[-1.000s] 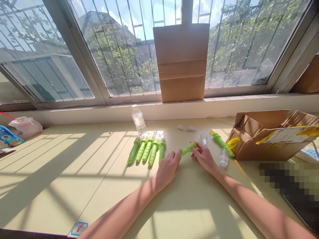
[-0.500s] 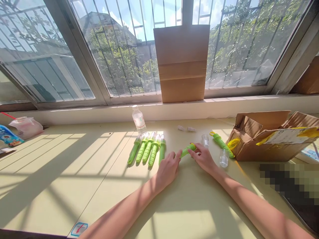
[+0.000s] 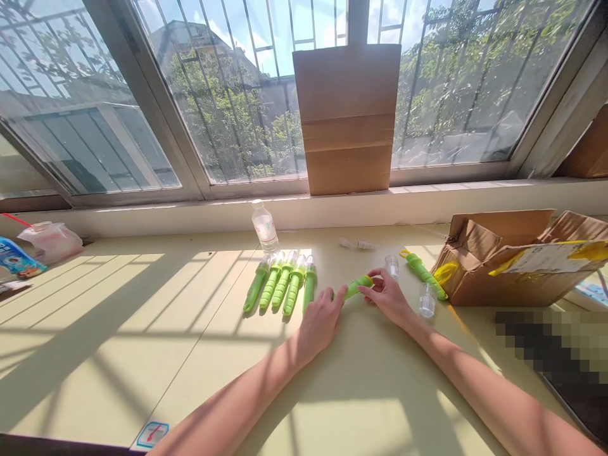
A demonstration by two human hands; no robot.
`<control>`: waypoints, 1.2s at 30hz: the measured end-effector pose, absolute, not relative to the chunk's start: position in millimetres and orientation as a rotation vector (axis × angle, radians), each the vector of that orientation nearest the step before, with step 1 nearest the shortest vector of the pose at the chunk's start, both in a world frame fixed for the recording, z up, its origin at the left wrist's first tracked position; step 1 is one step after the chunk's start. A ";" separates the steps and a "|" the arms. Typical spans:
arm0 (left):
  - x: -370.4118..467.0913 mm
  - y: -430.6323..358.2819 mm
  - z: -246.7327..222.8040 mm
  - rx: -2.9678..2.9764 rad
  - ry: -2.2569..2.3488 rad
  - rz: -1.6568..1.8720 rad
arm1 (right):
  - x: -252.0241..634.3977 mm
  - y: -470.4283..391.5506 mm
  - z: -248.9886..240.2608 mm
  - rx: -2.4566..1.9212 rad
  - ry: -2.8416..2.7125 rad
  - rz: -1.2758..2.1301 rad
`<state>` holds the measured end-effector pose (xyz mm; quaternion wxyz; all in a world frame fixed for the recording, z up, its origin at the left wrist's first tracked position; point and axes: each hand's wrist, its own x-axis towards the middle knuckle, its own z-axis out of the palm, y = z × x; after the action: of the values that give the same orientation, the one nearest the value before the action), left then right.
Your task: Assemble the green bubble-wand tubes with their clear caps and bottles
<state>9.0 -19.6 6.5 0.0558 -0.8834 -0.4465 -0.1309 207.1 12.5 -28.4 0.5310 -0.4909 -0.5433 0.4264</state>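
Between my hands lies a green ribbed tube [image 3: 354, 289] with a yellow end, tilted up to the right. My left hand [image 3: 323, 318] grips its lower left end. The fingers of my right hand [image 3: 387, 294] are closed on the yellow end. To the left, several green tubes [image 3: 280, 288] with clear caps lie side by side. One clear plastic cap [image 3: 392, 266] stands just beyond my right hand, and another clear cap [image 3: 427, 301] is to its right. A further green tube [image 3: 424, 273] with a yellow loop rests against the box.
An open cardboard box [image 3: 513, 285] stands on the right of the table [image 3: 190, 380]. A water bottle [image 3: 265, 227] is behind the row of tubes. Two small clear pieces [image 3: 355, 244] lie farther back. A cardboard sheet [image 3: 349, 120] leans on the window. At far left sit a pink-white bag [image 3: 51, 242] and a blue packet [image 3: 19, 258].
The fingers of my right hand have shifted slightly around the yellow end of the tube. My left hand stays in place on the tube.
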 end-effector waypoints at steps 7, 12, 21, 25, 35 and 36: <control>9.0 -21.0 9.2 -2.694 -1.370 -0.362 | 209.3 12.1 -26.6 -1.136 -1.280 1.108; 8.1 -20.5 9.0 -2.735 -1.382 -0.382 | 210.7 13.2 -28.7 -1.139 -1.304 1.081; 7.5 -19.2 7.7 -2.738 -1.397 -0.388 | 214.2 16.9 -34.7 -1.157 -1.320 1.055; 8.4 -19.8 7.9 -2.713 -1.394 -0.371 | 213.2 16.8 -33.2 -1.174 -1.322 1.023; 8.5 -19.5 5.3 -2.713 -1.366 -0.332 | 209.5 12.9 -27.7 -1.204 -1.319 0.968; 8.3 -19.3 5.1 -2.715 -1.364 -0.328 | 209.7 12.6 -27.0 -1.205 -1.316 0.972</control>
<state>8.3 -19.3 5.1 0.0427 -0.8877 -0.4458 -0.1072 209.7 12.6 -27.0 0.5267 -0.5040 -0.5506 0.4067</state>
